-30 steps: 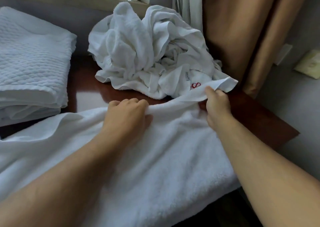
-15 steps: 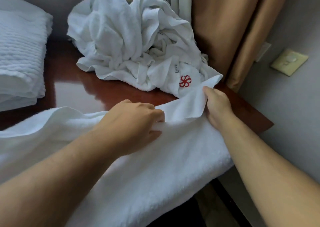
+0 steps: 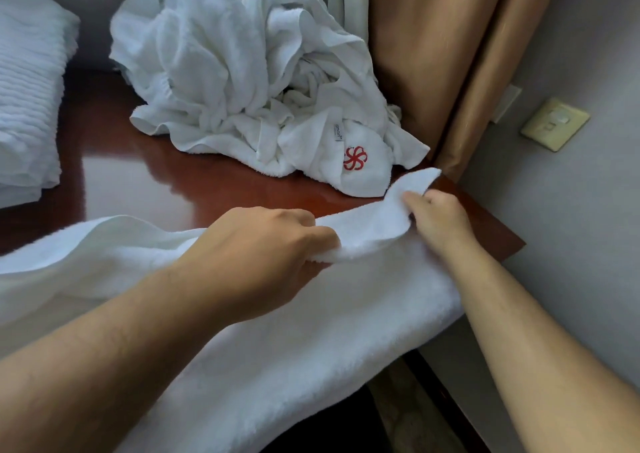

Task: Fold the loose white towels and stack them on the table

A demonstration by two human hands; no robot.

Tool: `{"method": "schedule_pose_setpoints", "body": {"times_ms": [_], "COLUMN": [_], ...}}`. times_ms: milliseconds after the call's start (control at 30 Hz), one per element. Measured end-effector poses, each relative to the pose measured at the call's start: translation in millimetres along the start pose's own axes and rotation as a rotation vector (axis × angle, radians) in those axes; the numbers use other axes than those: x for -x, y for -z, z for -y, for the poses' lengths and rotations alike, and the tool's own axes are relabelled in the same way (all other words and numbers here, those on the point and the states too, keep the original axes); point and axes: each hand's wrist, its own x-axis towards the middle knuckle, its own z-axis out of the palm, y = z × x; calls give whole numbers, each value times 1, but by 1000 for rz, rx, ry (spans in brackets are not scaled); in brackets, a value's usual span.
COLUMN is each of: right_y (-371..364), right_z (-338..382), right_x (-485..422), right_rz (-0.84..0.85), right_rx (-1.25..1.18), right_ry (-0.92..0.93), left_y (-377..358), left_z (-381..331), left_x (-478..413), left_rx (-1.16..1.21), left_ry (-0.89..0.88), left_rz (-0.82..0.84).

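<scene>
Mid-fold: pinching far edge of towel with fingers of left hand and right hand. Next: pull toward six o'clock, squaring corners.

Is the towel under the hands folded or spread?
Spread: the towel lies flat across the table; left hand and right hand hold its raised far edge.

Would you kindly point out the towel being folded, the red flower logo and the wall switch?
towel being folded (image 3: 311, 331), head view, on its flat plush middle.
red flower logo (image 3: 355, 158), head view, on the centre of the embroidery.
wall switch (image 3: 555, 123), head view, on the middle of its plate.
</scene>
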Motion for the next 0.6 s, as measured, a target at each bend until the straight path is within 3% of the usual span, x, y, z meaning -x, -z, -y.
{"method": "schedule_pose_setpoints", "body": {"times_ms": [67,200,267,600], "right_y": [3,5,6,7], "right_z": [-9,-12,-9,-8], "right_x": [5,9,9,15], "right_rz": [28,-245,-356,-439], "right_rx": [54,-423,-516,-273], "right_ry": [42,-124,-169,-82], "left_y": [0,-5,-7,-5], "left_z": [1,-1,-3,-6], "left_x": [0,2,4,4], "left_rx": [-4,-4,7,36], "left_ry": [-28,-113,-137,-125], "left_rz": [20,70,109,193]}}
